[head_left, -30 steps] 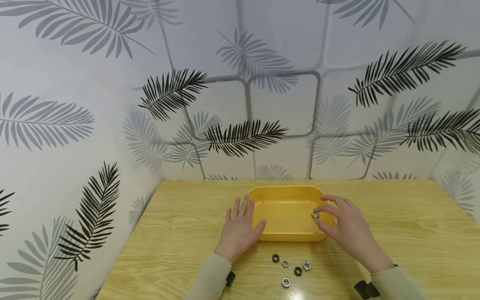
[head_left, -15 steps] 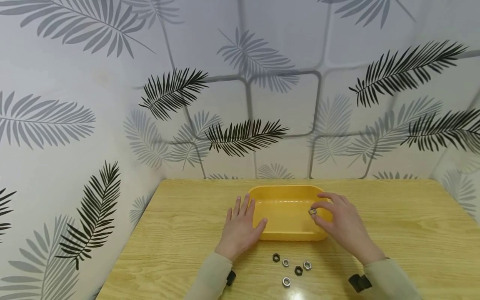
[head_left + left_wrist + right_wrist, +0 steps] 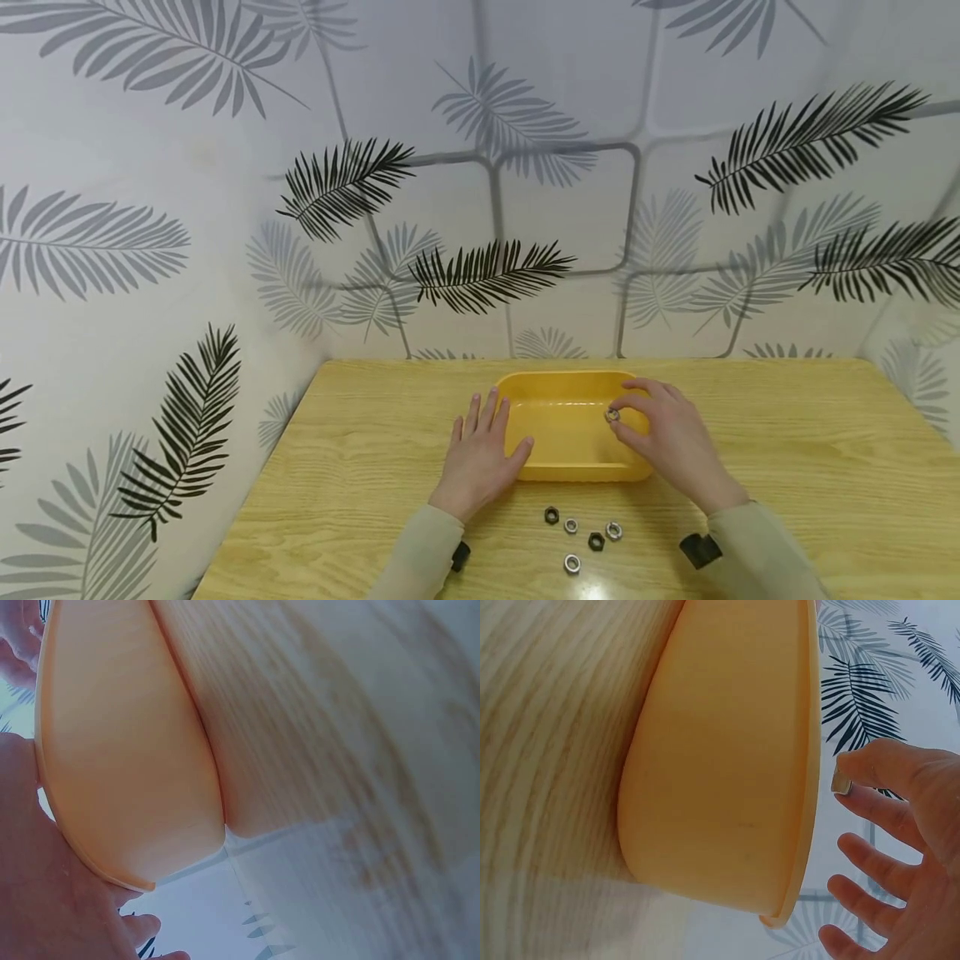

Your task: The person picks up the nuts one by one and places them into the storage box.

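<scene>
A yellow plastic basin (image 3: 577,472) stands on the wooden table. My left hand (image 3: 480,462) rests on the basin's left rim, fingers spread and straight; the left wrist view shows that hand (image 3: 56,877) along the rim. My right hand (image 3: 675,433) pinches a silvery hex nut (image 3: 612,414) between thumb and index finger, over the right part of the basin. In the right wrist view the nut (image 3: 841,781) shows edge-on at the fingertips, above the rim, with the other fingers spread apart.
In front of the basin lie several loose nuts, among them a dark nut (image 3: 551,515), another dark nut (image 3: 596,542) and a silvery nut (image 3: 572,564). The table (image 3: 360,433) ends at a leaf-patterned wall (image 3: 562,208) behind.
My right hand has moved left and slightly toward the back, carrying the pinched nut farther over the basin. My left hand and the loose nuts stay in place.
</scene>
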{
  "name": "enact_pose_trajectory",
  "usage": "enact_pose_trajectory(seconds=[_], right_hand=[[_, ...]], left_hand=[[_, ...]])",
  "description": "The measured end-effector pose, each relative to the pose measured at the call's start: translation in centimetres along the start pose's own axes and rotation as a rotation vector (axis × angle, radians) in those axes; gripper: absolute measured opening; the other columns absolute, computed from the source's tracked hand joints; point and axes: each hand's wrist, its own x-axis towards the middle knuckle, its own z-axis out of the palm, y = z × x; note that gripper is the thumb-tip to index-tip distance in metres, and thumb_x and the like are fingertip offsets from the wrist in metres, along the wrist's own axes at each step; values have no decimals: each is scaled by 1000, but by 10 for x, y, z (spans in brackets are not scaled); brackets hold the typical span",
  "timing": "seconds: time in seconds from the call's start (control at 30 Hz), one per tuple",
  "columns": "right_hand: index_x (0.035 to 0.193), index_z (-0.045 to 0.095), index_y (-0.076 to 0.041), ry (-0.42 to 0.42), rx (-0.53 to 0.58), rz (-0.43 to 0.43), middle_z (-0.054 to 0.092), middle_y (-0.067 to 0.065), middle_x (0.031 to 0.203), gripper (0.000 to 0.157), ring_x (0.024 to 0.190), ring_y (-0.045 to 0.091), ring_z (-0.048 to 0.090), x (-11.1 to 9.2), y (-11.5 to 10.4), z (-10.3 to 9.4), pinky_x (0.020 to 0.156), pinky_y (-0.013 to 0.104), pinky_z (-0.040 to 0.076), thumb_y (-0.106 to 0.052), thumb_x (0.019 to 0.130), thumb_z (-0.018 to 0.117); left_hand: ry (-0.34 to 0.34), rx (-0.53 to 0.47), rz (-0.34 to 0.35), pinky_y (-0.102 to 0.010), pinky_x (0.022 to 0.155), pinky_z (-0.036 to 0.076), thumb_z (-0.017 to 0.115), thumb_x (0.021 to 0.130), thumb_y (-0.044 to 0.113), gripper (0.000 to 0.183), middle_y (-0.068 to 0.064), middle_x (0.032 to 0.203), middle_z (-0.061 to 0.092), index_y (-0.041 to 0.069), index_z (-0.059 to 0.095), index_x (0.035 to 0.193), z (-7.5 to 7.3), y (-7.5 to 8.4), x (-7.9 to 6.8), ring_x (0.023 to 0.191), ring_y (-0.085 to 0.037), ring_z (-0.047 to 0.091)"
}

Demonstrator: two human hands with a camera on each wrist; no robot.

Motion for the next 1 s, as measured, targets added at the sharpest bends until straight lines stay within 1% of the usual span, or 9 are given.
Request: enact_pose_trajectory(seconds=[0.17,0.33,0.8,1.0], right_hand=[[101,74,-14,-14,-21,7,58,14,129,18,117,40,50,7,-2,4,90,63,39,-22,85,77],[101,74,-14,-46,-42,12,57,15,131,18,118,40,49,9,-3,8,89,63,39,-21,85,77],[99,75,-15,-41,-59,8,60,14,128,17,115,41,51,19,-3,20,87,62,40,-20,84,78],[98,75,-16,-56,-76,8,60,14,126,16,112,40,53,22,-1,27,86,61,42,-22,84,78]], left_hand=[[8,5,1,-56,115,15,37,100,59,75,-7,164,13,12,25,158,0,0,-1,150,-30,6],[8,-5,6,-57,115,14,38,100,59,75,-7,164,13,11,25,157,0,1,-3,150,-30,6],[14,-8,8,-57,115,14,39,100,58,75,-6,164,13,13,25,158,0,0,-1,150,-30,5],[15,-6,10,-57,115,14,38,100,58,75,-7,164,13,12,26,157,-1,1,-1,150,-31,6]])
